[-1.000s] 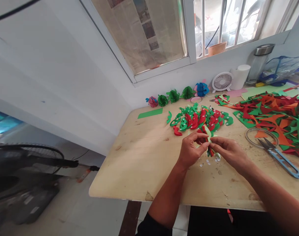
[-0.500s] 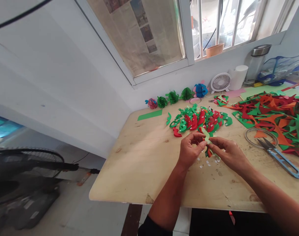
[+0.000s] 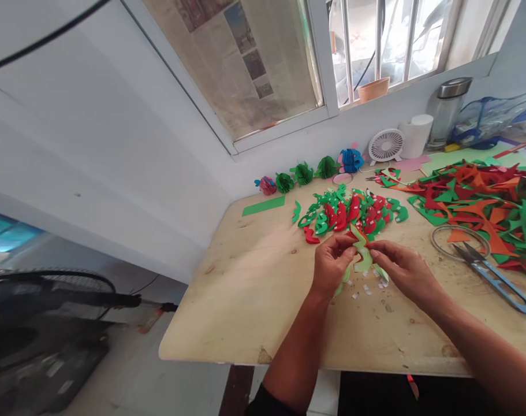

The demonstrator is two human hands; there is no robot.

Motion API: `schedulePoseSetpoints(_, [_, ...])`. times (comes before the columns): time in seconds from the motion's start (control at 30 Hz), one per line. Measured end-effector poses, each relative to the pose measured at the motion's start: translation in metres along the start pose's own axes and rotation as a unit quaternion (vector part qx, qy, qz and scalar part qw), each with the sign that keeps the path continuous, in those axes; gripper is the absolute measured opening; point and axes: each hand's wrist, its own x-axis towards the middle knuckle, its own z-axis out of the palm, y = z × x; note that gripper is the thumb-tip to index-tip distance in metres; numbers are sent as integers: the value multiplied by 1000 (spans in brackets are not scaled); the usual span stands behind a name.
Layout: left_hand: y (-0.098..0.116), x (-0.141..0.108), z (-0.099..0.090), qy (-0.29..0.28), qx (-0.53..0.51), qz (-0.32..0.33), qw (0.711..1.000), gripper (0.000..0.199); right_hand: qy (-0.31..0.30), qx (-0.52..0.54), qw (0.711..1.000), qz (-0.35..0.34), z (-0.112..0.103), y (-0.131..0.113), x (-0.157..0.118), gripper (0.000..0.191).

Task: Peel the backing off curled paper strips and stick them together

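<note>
Pale-green cutout [image 3: 364,260] is pinched in the closed fingertips of the left hand [image 3: 332,263] and right hand [image 3: 399,263], above the table [image 3: 245,294] between its near and far edges; fingers cover its sides, and the layers behind cannot be counted. Toward the far edge, red and green pieces [image 3: 341,214] hide one another. Snips [image 3: 500,284] lie nearer the near edge; scraps [image 3: 488,208] run out of view.

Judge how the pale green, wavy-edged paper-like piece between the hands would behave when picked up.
The pale green, wavy-edged paper-like piece looks thin, so it's probably light for its size. Its narrow, curved outline suggests it may flex or crease under a firm grip.
</note>
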Motion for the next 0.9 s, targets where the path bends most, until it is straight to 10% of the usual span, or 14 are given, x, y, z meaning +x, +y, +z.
schedulePoseSetpoints(0.9, [1,0,2,-48,7,-13,999,10,14,18,1000,0,-5,-6,1,29])
